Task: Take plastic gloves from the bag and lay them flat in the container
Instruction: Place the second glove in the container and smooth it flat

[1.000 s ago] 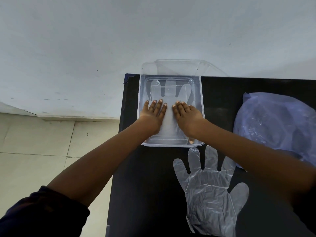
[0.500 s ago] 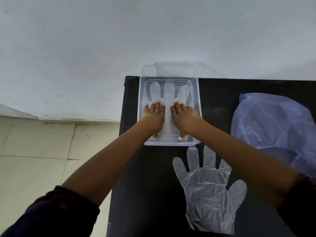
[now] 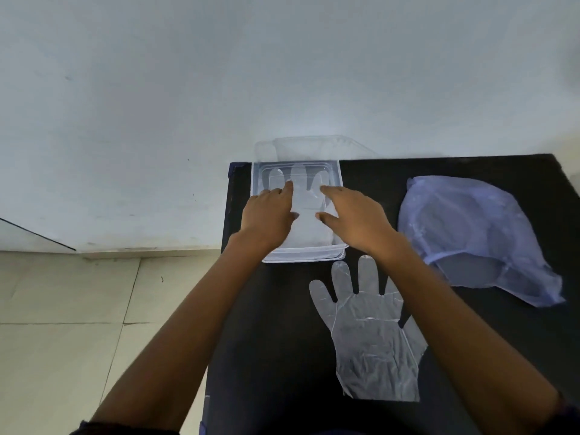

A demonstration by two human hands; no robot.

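A clear plastic container (image 3: 256,178) sits at the table's far left corner, its lid (image 3: 317,147) hinged back against the wall. A clear plastic glove (image 3: 309,196) lies flat inside it, fingers pointing away from me. My left hand (image 3: 270,215) hovers over the container's left side with fingers spread, holding nothing. My right hand (image 3: 353,216) hovers over its right side, fingers apart, holding nothing. A second clear glove (image 3: 370,334) lies flat on the black table in front of the container. The bluish plastic bag (image 3: 470,227) rests at the right.
The black table (image 3: 276,324) stands against a pale wall (image 3: 219,73). Its left edge drops to a tiled floor (image 3: 78,309). My right forearm crosses over part of the loose glove.
Both hands have lifted off the glove in the container and drawn apart, the left to the left side, the right to the right side.
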